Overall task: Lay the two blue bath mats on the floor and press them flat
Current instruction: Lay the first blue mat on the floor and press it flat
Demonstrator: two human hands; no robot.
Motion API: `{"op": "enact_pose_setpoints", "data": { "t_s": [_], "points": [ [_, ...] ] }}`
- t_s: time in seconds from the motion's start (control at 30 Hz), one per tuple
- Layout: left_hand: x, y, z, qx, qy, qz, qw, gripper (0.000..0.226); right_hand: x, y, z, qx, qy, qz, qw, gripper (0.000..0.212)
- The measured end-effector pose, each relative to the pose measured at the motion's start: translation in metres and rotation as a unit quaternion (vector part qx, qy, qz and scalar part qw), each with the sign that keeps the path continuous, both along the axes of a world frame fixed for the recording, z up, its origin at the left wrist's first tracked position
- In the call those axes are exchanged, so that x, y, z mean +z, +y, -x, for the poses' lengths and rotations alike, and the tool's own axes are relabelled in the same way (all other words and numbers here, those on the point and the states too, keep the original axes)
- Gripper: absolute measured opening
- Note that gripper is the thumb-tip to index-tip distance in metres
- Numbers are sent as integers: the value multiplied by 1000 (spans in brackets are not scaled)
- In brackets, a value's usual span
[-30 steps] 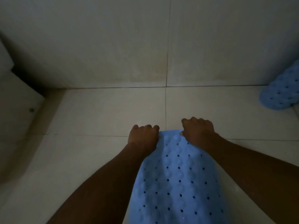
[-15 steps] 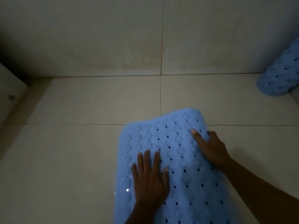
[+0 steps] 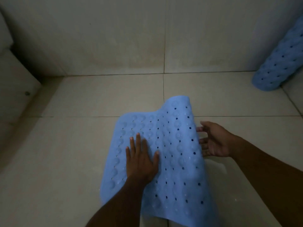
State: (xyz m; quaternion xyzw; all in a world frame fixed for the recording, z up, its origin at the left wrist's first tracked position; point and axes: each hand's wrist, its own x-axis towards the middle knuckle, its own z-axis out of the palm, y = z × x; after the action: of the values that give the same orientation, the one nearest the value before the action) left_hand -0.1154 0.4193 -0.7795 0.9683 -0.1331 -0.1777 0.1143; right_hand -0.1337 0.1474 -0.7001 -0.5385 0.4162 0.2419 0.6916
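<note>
Although two blue bath mats show, only one is spread: the near mat (image 3: pixel 172 145) lies in the lower centre of the frame on the pale tiled floor (image 3: pixel 82 145), while the rolled mat (image 3: pixel 278 63) stands tilted at the upper right edge, its lower end on the floor. The near mat is dotted with rows of small round holes and raised bubbles; its left part lies flat, while its right side and far right corner rise in a hump. Of the two hands, the left hand (image 3: pixel 141 163) presses palm-down on it with straight fingers, and the right hand (image 3: pixel 214 141) is released, fingers spread loosely at the lifted right edge, their tips partly hidden.
</note>
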Motion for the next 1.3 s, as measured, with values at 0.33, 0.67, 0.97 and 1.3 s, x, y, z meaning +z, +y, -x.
{"op": "enact_pose_setpoints", "data": {
  "t_s": [0.33, 0.67, 0.97, 1.3],
  "points": [
    [-3, -24, 28, -51, 112, -88, 988, 72, -10, 34, 11, 114, 39, 10, 993, 66],
    [-3, -25, 18, -1, 112, -88, 990, 80, 20, -27, 0, 30, -48, 217, 975, 58],
    [-3, -23, 1, -13, 54, -63, 996, 79, 14, -77, 13, 11, 19, 350, 936, 61],
    [-13, -31, -15, -123, 110, -92, 982, 126, 2, -98, 28, 102, 24, 434, 895, 98]
  ]
}}
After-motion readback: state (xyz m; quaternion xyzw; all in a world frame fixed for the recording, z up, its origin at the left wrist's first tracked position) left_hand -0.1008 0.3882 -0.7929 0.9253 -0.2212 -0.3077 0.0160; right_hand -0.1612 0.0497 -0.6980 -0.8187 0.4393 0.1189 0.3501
